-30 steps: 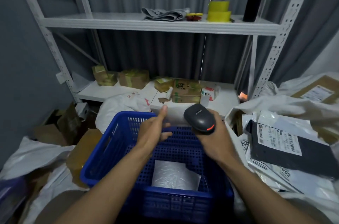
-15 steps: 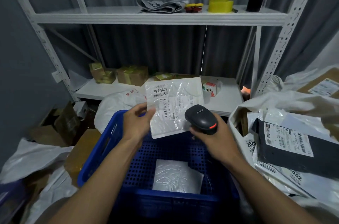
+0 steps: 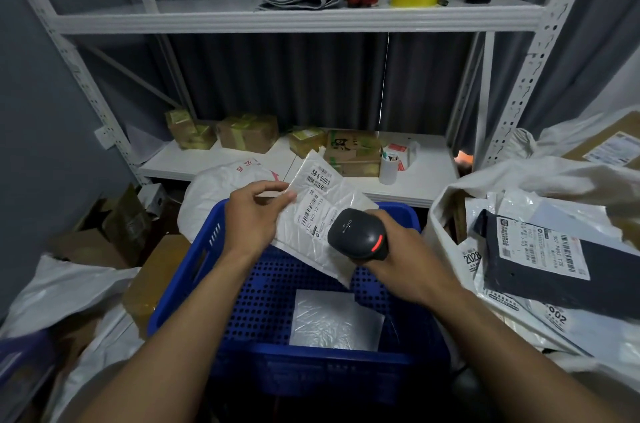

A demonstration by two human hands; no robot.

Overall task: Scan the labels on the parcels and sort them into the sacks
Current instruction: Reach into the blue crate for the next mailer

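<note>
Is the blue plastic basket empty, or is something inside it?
Not empty: one flat silvery-white plastic parcel lies on the perforated floor of the blue plastic basket.

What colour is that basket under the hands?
The basket is blue, with small holes all over; the head view, the only one, shows it.

Dim, bluish room light; wide-angle bending and soft blur at edges

White flat poly mailer (image 3: 322,214), label up, tilted, pinched in left hand (image 3: 254,218) over blue perforated basket (image 3: 194,260); second shiny flat packet (image 3: 336,320) on its floor.
</note>
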